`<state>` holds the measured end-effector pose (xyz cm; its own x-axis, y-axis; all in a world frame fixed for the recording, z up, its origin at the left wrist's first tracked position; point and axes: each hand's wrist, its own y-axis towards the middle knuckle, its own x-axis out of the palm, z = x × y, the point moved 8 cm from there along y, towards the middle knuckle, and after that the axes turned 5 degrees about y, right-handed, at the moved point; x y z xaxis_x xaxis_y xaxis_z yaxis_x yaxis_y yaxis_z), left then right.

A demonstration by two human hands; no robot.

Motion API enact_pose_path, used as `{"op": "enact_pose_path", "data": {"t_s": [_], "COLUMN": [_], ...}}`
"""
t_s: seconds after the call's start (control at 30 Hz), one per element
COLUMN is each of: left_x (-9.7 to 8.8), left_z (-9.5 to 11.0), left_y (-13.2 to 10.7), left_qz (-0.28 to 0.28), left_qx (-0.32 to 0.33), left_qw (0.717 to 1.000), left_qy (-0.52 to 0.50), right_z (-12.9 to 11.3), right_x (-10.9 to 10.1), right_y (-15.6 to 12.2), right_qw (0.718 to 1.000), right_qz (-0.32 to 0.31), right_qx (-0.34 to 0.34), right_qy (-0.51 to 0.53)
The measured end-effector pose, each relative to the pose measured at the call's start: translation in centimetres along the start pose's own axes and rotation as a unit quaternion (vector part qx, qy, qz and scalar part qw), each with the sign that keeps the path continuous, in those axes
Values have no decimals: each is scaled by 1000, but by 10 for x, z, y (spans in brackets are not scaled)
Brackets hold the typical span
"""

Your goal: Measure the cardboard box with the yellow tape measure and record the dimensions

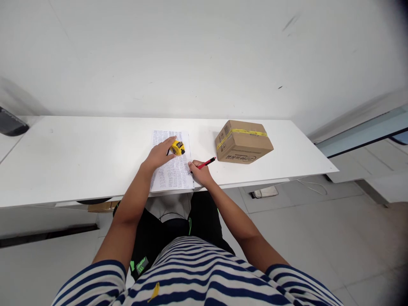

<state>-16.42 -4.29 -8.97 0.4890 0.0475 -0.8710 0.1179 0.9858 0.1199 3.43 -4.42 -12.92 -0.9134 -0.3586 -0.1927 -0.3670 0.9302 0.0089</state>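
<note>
My left hand [161, 154] is closed around a yellow and black tape measure [177, 148], above a sheet of paper [174, 176] covered in dense handwriting. A red pen [206, 163] with black parts is gripped in my right hand [200, 172], at the paper's right edge. The pen's lower end points down to the left, partly hidden by my fingers. To the right of that hand stands a brown cardboard box [251, 142] bound with yellow tape, not touched by either hand.
Everything lies on a long white table [95, 157] pushed against a white wall [178, 63]. A dark object [12, 122] sits at the far left. Under the table on the right, a pale object [266, 192] and a white cable [314, 187] lie on the tiled floor.
</note>
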Motion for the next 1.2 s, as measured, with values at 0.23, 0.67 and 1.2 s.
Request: {"op": "enact_pose_path", "data": {"t_s": [0.23, 0.67, 1.2], "left_x": [-3, -11, -4], "left_z": [-8, -8, -8], "left_y": [2, 1, 5], "left_qz": [20, 39, 52], "left_qx": [-40, -68, -143], "left_qw": [999, 997, 988], "left_qy": [-6, -12, 5], "right_z": [3, 3, -5], "right_x": [0, 1, -20], "right_y": [2, 3, 1], "right_qw": [1000, 1000, 988], "right_qz": [-1, -4, 130], "right_qx": [-5, -9, -58], "right_qy": [9, 20, 57]}}
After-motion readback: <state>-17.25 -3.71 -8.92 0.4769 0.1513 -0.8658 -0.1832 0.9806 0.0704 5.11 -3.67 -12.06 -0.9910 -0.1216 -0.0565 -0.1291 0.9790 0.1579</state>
